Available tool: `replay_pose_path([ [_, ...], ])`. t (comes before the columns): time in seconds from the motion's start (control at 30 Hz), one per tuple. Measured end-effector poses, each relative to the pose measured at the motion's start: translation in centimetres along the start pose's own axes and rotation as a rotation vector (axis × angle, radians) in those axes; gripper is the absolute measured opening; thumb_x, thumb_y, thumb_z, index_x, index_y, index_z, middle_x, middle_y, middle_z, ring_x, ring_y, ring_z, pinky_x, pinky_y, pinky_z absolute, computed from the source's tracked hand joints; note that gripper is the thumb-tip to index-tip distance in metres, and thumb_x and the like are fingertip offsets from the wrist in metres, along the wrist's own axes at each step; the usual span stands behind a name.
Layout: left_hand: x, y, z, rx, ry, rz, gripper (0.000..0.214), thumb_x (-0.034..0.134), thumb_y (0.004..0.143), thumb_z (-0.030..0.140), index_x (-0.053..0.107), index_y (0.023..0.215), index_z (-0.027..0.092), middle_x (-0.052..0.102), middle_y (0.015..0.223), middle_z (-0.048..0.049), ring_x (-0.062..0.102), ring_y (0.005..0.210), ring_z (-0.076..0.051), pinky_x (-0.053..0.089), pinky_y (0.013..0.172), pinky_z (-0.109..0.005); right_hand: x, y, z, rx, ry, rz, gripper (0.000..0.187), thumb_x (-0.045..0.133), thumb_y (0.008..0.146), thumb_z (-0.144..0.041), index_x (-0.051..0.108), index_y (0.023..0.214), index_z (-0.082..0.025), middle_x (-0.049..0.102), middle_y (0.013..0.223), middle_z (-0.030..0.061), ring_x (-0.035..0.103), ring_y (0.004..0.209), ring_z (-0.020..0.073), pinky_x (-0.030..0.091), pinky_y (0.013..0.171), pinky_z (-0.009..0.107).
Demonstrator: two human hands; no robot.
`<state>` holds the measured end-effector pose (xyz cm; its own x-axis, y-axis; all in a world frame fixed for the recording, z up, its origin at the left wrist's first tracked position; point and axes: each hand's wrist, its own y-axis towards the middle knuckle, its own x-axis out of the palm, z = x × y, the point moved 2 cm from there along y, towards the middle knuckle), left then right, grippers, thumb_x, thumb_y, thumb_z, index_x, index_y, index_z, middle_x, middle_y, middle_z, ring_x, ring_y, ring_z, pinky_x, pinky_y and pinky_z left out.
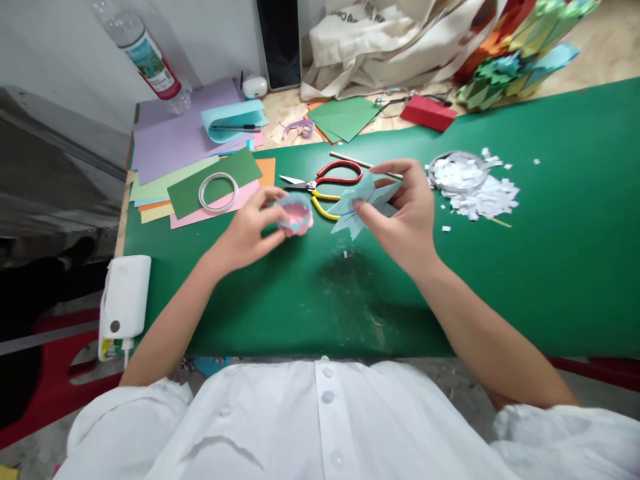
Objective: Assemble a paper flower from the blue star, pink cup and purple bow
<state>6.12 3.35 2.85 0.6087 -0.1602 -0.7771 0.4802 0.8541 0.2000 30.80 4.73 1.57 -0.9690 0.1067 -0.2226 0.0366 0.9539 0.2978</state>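
My left hand (255, 227) is closed on a small round pink and light-blue paper piece (299, 217), gripped by its rim with thumb and fingers. Between the thumb and fingers of my right hand (407, 210) is a light-blue folded paper flower (356, 205) with pointed petals. The two paper pieces are apart, both over the green tabletop. Just behind them lie scissors (320, 181) with one red and one yellow handle, partly covered by the blue flower. A thin stick (350, 159) rests behind the scissors, its right end near my right fingers.
At left are a tape roll (219, 193) on coloured paper sheets (210, 175), a white power bank (127, 297) and a plastic bottle (150, 63). White paper scraps (475, 183) spread at right. Behind stand a canvas bag (390, 47), a red paper block (428, 113) and folded paper pieces (520, 67).
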Motion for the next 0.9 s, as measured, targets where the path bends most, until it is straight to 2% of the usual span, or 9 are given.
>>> replay_pose_path([
  [0.13, 2.3, -2.7, 1.0, 0.078, -0.028, -0.138, 0.012, 0.061, 0.092, 0.023, 0.062, 0.103, 0.023, 0.058, 0.135, -0.0136, 0.058, 0.128, -0.026, 0.046, 0.104, -0.044, -0.1, 0.0, 0.0, -0.055, -0.024, 0.073, 0.037, 0.078, 0.072, -0.023, 0.054, 0.100, -0.030, 0.062, 0.089, 0.0031, 0.062, 0.081, 0.0202, 0.042, 0.051, 0.029],
  [0.27, 4.0, -3.2, 0.2, -0.046, -0.080, -0.078, 0.086, 0.082, 0.076, 0.038, 0.031, 0.144, 0.026, 0.053, 0.148, -0.0179, 0.050, 0.140, -0.032, 0.037, 0.114, -0.052, 0.2, -0.3, 0.0, -0.046, -0.024, 0.021, 0.038, 0.078, 0.077, -0.026, 0.052, 0.103, -0.031, 0.064, 0.088, 0.0019, 0.065, 0.079, 0.0198, 0.048, 0.052, 0.030],
  [0.33, 4.7, -3.0, 0.2, -0.109, -0.052, -0.078, 0.097, 0.085, 0.072, 0.041, 0.025, 0.148, 0.026, 0.055, 0.147, -0.0173, 0.047, 0.142, -0.035, 0.033, 0.115, -0.055, 0.4, -0.5, -0.1, -0.049, -0.035, -0.001, 0.035, 0.078, 0.079, -0.027, 0.052, 0.102, -0.031, 0.064, 0.091, 0.0022, 0.068, 0.083, 0.0206, 0.049, 0.053, 0.031],
  [0.47, 6.0, -2.6, 1.1, -0.136, -0.041, -0.048, 0.067, 0.081, 0.074, 0.036, 0.046, 0.130, 0.024, 0.060, 0.141, -0.0149, 0.048, 0.142, -0.036, 0.038, 0.111, -0.051, 0.6, -1.0, -0.6, -0.086, -0.022, 0.025, 0.027, 0.078, 0.081, -0.028, 0.052, 0.092, -0.029, 0.064, 0.092, 0.0017, 0.068, 0.079, 0.0185, 0.051, 0.055, 0.031],
  [0.57, 6.3, -2.7, 2.0, -0.168, -0.149, 0.016, 0.061, 0.081, 0.073, 0.032, 0.050, 0.124, 0.023, 0.061, 0.137, -0.0146, 0.054, 0.136, -0.034, 0.043, 0.108, -0.048, 0.7, -1.1, -0.6, -0.170, 0.041, 0.029, 0.024, 0.078, 0.082, -0.027, 0.056, 0.091, -0.028, 0.064, 0.087, -0.0006, 0.070, 0.078, 0.0166, 0.055, 0.058, 0.030],
  [0.63, 6.2, -3.0, 2.4, -0.252, -0.351, 0.050, 0.059, 0.083, 0.071, 0.031, 0.051, 0.121, 0.022, 0.064, 0.131, -0.0131, 0.064, 0.121, -0.030, 0.051, 0.098, -0.043, 0.8, -1.2, -0.6, -0.280, 0.112, 0.041, 0.026, 0.081, 0.080, -0.024, 0.059, 0.093, -0.027, 0.064, 0.083, -0.0032, 0.072, 0.077, 0.0146, 0.057, 0.059, 0.027],
  [0.73, 6.0, -3.4, 3.1, -0.402, -0.922, -0.009, 0.056, 0.084, 0.071, 0.028, 0.052, 0.116, 0.020, 0.071, 0.112, -0.0096, 0.072, 0.098, -0.024, 0.056, 0.077, -0.032, 0.9, -1.1, -0.5, -0.387, 0.167, 0.071, 0.030, 0.084, 0.076, -0.020, 0.063, 0.097, -0.026, 0.064, 0.082, -0.0057, 0.071, 0.071, 0.0110, 0.057, 0.058, 0.022],
  [0.8, 5.9, -3.4, 3.4, -0.472, -1.233, -0.079, 0.052, 0.084, 0.072, 0.028, 0.057, 0.114, 0.018, 0.074, 0.104, -0.0083, 0.074, 0.090, -0.021, 0.056, 0.074, -0.029, 1.1, -1.1, -0.5, -0.398, 0.168, 0.084, 0.031, 0.084, 0.076, -0.019, 0.064, 0.098, -0.025, 0.065, 0.084, -0.0059, 0.072, 0.073, 0.0105, 0.057, 0.058, 0.021],
  [0.9, 5.8, -3.3, 3.6, -0.564, -1.463, -0.145, 0.046, 0.084, 0.072, 0.038, 0.067, 0.107, 0.013, 0.076, 0.098, -0.0098, 0.073, 0.090, -0.019, 0.054, 0.073, -0.025, 1.1, -1.3, -0.6, -0.411, 0.165, 0.090, 0.031, 0.084, 0.076, -0.018, 0.065, 0.100, -0.024, 0.066, 0.085, -0.0053, 0.072, 0.074, 0.0113, 0.058, 0.059, 0.022],
])
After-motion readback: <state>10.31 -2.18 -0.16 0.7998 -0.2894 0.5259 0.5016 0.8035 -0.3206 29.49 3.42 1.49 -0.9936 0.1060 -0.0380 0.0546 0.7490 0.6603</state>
